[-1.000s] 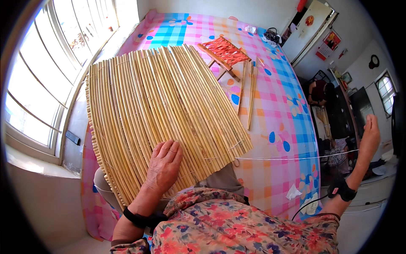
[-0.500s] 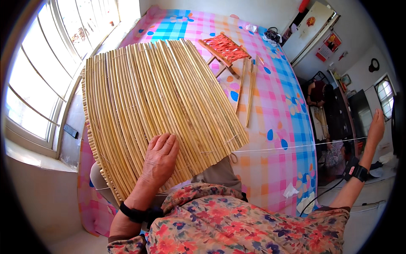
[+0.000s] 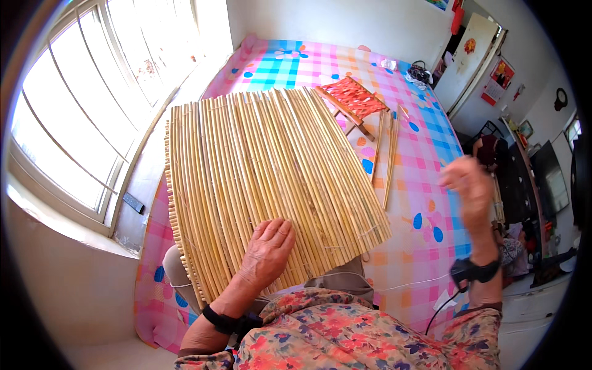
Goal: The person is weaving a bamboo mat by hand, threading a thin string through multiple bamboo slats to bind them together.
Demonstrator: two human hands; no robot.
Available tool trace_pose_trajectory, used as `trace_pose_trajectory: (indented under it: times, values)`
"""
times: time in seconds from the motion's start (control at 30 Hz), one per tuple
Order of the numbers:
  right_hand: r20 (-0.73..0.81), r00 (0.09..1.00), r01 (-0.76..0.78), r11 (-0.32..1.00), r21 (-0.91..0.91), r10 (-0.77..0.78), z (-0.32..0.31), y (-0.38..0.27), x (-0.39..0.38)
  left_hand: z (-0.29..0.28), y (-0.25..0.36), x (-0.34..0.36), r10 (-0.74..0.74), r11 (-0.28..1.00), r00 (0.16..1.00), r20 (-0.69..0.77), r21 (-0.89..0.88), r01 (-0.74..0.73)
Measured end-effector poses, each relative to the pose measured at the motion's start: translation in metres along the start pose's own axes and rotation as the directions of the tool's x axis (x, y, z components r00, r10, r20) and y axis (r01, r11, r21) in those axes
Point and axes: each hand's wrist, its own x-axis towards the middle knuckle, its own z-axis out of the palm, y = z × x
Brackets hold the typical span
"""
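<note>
We are pressing our left hand (image 3: 266, 251) flat, fingers spread, on the near end of the reed mat (image 3: 265, 185), which is lying across our lap and the checked bed (image 3: 425, 154). Our right hand (image 3: 467, 185) is hanging raised and blurred, loosely curled; we cannot tell its hold. A red folding stool (image 3: 353, 98) and loose sticks (image 3: 390, 157) are lying beyond the mat. A red sign (image 3: 499, 77) is hanging beside the white door (image 3: 472, 58).

I see my left hand (image 3: 268, 250) pressed flat on the near edge of the reed mat (image 3: 271, 179), which covers the window side of the checked bed (image 3: 425, 154). My right hand (image 3: 468, 185) is raised, blurred, over the bed's right edge. A small red stool (image 3: 353, 98) and 2 loose sticks (image 3: 390, 157) lie past the mat's far corner.
</note>
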Motion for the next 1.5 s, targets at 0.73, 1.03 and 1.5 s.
trace_pose_trajectory:
  times: [0.73,1.03,1.5]
  values:
    - [0.585,0.811,-0.186,0.948,0.259,-0.001,0.231,-0.074,-0.035,0.002,0.000,-0.002,0.025,0.996,1.000,0.009,-0.081,-0.024]
    - [0.586,0.808,-0.251,0.936,0.247,0.063,0.232,-0.080,-0.042,0.001,0.003,-0.001,-0.018,0.997,1.000,-0.007,-0.070,0.017]
    - [0.280,0.960,-0.062,0.953,0.297,-0.025,0.234,-0.077,-0.076,-0.079,-0.073,-0.073,-0.803,0.547,0.505,-0.318,-0.053,0.836]
